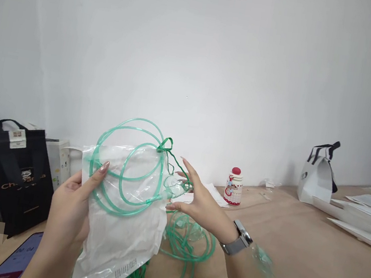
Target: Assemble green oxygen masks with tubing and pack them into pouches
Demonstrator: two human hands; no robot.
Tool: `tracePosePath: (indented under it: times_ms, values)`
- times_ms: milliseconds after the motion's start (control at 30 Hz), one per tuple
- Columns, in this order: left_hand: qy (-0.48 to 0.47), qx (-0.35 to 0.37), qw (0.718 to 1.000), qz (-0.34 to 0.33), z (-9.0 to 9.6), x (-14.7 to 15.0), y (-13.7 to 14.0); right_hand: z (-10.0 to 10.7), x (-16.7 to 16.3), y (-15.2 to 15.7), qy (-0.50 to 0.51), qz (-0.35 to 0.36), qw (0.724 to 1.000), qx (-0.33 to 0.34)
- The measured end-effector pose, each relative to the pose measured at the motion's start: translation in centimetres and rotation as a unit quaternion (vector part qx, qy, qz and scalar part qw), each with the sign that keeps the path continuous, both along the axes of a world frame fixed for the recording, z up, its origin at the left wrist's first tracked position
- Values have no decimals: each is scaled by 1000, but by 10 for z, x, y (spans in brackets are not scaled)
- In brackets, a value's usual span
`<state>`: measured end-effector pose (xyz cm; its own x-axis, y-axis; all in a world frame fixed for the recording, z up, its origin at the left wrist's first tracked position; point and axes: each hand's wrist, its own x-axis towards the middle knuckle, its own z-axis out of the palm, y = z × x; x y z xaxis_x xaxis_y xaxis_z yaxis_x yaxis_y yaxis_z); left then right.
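Note:
My left hand (75, 201) grips a clear and white plastic pouch (119, 246) with a barcode near its lower edge. Its thumb also pins coiled green tubing (124, 157) against the front of the pouch. At the coil's right side hangs a clear oxygen mask (173, 186) with a dark green elastic strap (167, 144). My right hand (199, 200), wearing a watch, is beside the mask with thumb and fingers spread apart. Any contact of its fingertips with the mask or strap is hard to make out.
More green tubing and masks (186, 242) lie on the brown-covered table (284, 230) below my hands. A black bag (17, 178) and a phone (17, 258) are at left. A red-topped bottle (234, 186), a white bag (316, 178) and flat white packets (362, 223) are farther right.

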<state>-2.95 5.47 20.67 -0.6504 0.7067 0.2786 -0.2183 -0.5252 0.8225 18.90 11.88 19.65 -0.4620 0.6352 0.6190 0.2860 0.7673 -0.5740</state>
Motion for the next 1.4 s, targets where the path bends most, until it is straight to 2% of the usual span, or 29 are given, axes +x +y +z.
tracePosePath:
  times_ms: [133,300,400,500,567,667,800,967,1133,1233,1400]
  values:
    - [5,0,1000,1,0,1,-1,2,0,-1,-4,-5,1000,25]
    - [79,-1,997,-17,-3,1,0,5,0,-8,33,-8,998,55]
    - [158,-27,985,-68,-6,2,1,4,-3,-8,105,7,991,78]
    - [242,-74,957,-142,-8,3,2,3,-5,-8,168,7,982,88]
    - [272,-90,943,-167,-9,3,3,3,-5,-7,211,9,975,65]
    - [295,-99,936,-167,-9,2,4,3,-7,-6,274,35,961,-5]
    - [317,-94,928,-173,-8,4,3,1,-12,-4,291,69,952,-66]
    - [322,-90,931,-145,-7,8,1,1,-14,-8,258,31,962,-82]
    - [332,-88,928,-148,-8,9,0,5,-16,-16,227,-49,972,-37]
    - [331,-90,927,-153,-7,10,0,4,-18,-17,223,-40,973,-48]
    - [329,-76,933,-121,-5,10,0,0,-19,-14,216,28,971,-102]
